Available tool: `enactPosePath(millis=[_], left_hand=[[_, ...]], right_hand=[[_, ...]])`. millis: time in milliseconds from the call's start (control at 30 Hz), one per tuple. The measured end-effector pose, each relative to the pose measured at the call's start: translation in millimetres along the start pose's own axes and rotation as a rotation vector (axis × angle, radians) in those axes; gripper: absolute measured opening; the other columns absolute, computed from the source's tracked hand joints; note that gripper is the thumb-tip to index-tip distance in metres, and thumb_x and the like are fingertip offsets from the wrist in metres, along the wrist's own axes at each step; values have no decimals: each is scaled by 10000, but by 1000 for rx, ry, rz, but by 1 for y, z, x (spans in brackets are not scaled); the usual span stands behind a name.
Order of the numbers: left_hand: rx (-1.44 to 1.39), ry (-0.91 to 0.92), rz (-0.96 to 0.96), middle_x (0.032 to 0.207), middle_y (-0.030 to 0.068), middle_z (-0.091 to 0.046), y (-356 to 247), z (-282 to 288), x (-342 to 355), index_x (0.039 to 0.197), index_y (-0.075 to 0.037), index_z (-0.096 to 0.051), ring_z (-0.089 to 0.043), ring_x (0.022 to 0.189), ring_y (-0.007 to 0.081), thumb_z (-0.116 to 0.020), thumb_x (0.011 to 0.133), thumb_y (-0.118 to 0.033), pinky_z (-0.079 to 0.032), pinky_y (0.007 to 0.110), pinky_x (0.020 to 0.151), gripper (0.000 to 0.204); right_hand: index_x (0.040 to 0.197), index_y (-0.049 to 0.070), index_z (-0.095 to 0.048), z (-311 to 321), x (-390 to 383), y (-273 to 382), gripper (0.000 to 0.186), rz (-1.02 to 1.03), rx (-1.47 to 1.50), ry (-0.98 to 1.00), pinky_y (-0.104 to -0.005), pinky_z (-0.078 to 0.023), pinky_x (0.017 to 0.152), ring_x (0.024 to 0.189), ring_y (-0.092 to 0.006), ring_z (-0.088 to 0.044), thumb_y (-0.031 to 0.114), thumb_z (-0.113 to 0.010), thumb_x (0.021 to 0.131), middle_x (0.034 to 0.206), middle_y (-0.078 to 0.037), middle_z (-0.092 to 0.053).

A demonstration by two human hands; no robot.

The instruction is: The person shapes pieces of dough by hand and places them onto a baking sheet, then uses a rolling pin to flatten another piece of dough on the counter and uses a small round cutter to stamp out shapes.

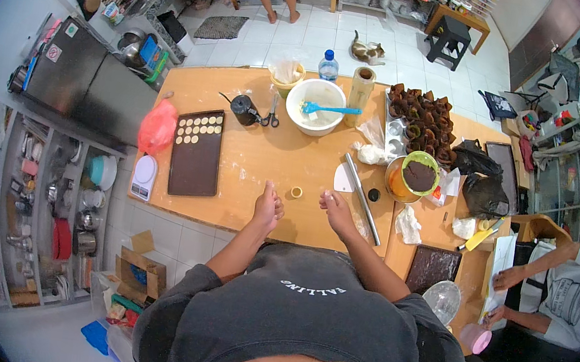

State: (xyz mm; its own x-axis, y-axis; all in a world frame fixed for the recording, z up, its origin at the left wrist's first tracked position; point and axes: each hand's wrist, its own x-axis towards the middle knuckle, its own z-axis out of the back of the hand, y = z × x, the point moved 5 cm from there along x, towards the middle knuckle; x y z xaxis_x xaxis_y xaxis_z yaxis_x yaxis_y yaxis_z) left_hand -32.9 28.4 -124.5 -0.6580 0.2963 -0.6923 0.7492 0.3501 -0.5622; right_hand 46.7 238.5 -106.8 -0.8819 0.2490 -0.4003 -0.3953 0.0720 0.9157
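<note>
Near the front edge of the wooden table, my left hand (269,206) is raised with its thumb up and fingers curled in; nothing shows in it. Facing it from the right, my right hand (336,211) has bent fingers drawn together; whatever they may hold is too small to make out. Between the two hands, touching neither, a small pale yellow ring-shaped piece (296,192) rests on the table (255,169). To the left lies a dark baking tray (194,169) with rows of small round pale dough pieces at its far end.
A white bowl (297,120) with a blue spatula (331,109), scissors (271,112) and a bottle (328,66) stand further back. Right are a metal rod (364,199), a white scraper (342,178) and dark paper-lined cakes (420,121). A co-worker's hands (508,279) are far right.
</note>
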Motion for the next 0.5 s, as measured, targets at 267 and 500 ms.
enactPosePath(millis=[267,500], left_hand=[[146,-114,-35,671,-16,-407,10,40,-6,1194,-137,-518,-338,472,87,-477,1105,-389,-276,259,411,270],[181,-197,-135,746,7,-475,6,70,-27,1403,-152,-480,-415,533,97,-465,1066,-124,-337,250,457,339]], right_hand=[[1520,150,-480,-45,19,-29,606,223,-993,39,-633,-338,1147,1448,-373,-389,374,-667,988,1577,-172,-410],[1445,161,-554,-56,54,-138,563,557,-1332,111,-666,-305,1147,1490,-378,-347,375,-699,945,1615,-136,-409]])
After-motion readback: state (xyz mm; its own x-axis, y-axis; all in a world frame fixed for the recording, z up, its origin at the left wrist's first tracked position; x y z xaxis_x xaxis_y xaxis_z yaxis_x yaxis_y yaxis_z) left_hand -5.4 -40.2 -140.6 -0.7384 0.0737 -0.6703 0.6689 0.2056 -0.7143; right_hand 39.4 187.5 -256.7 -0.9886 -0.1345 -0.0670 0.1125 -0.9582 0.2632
